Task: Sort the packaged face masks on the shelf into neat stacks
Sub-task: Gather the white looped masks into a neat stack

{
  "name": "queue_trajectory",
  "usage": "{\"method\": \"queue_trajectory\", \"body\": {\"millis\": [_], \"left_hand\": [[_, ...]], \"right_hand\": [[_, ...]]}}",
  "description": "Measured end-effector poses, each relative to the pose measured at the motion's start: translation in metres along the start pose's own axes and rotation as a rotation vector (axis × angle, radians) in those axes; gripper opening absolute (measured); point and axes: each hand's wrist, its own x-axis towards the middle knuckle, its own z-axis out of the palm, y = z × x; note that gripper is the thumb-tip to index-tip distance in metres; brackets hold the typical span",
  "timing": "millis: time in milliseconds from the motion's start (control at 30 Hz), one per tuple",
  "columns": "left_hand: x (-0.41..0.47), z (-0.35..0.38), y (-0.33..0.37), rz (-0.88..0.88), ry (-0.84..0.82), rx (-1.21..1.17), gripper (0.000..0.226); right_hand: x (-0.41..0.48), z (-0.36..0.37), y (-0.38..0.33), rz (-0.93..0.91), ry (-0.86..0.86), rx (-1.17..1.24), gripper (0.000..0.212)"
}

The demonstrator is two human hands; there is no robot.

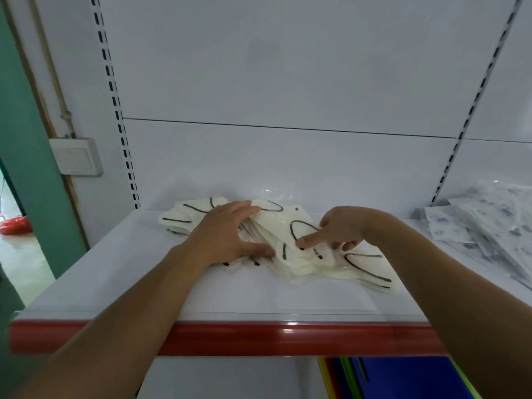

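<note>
The left hand [227, 234] lies flat, its fingers [241, 208] spread and released, pinning the loose face masks [276, 223] to the shelf [121, 272], likely so they cannot slide. The right hand [342, 228] lays one digit on a pack just right of those fingers, with the rest curled. I cannot tell whether it grips. Well to the right lie patterned packs [475, 226].

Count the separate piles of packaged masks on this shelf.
2: a cream pile at the centre, loosely fanned, and a blue-printed pile at the right edge, cut off by the frame; more may lie beyond.
</note>
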Motion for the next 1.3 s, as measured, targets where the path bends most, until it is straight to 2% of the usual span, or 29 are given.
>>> {"method": "queue_trajectory", "body": {"millis": [100, 200, 333, 467, 567, 667, 733, 867, 1000, 1033, 1100, 1133, 1233, 1300], "left_hand": [[0.001, -0.001, 0.0, 0.008, -0.004, -0.047, 0.134], [-0.002, -0.003, 0.002, 0.007, -0.025, -0.119, 0.119], [-0.004, -0.008, 0.006, 0.018, -0.027, -0.187, 0.112], [-0.005, -0.008, 0.011, 0.008, 0.025, -0.31, 0.106], [-0.002, -0.009, 0.014, -0.049, 0.125, -0.424, 0.102], [0.002, -0.013, 0.024, -0.111, 0.236, -0.568, 0.091], [0.008, -0.016, 0.036, -0.154, 0.243, -0.67, 0.09], [0.03, -0.015, 0.077, -0.246, 0.124, -0.904, 0.095], [0.063, 0.005, 0.121, -0.349, -0.007, -1.386, 0.102], [0.07, 0.014, 0.13, -0.358, -0.01, -1.432, 0.09], [0.082, 0.032, 0.151, -0.383, 0.062, -1.447, 0.048], [0.087, 0.04, 0.16, -0.37, 0.087, -1.458, 0.037], [0.094, 0.054, 0.171, -0.25, 0.083, -1.398, 0.028], [0.09, 0.06, 0.165, -0.207, 0.044, -1.201, 0.023]], "right_hand": [[0.002, 0.0, -0.004, 0.032, -0.024, 0.059, 0.05], [0.002, 0.002, -0.005, 0.013, -0.019, 0.161, 0.044], [0.001, 0.006, -0.006, -0.075, 0.077, 0.322, 0.042], [-0.003, 0.004, 0.0, -0.146, 0.141, 0.499, 0.038], [-0.006, -0.009, 0.013, -0.208, 0.199, 0.591, 0.037], [-0.009, -0.023, 0.033, -0.277, 0.266, 0.669, 0.04], [-0.008, -0.029, 0.046, -0.322, 0.314, 0.741, 0.041], [0.0, -0.037, 0.07, -0.415, 0.322, 0.855, 0.033], [0.012, -0.042, 0.092, -0.472, 0.273, 0.966, 0.035], [0.013, -0.041, 0.094, -0.482, 0.251, 0.965, 0.04], [0.018, -0.038, 0.1, -0.489, 0.197, 0.974, 0.051], [0.021, -0.035, 0.104, -0.482, 0.172, 0.989, 0.053], [0.025, -0.03, 0.115, -0.446, 0.161, 0.961, 0.041], [0.029, -0.032, 0.121, -0.417, 0.232, 0.959, 0.035]]}}
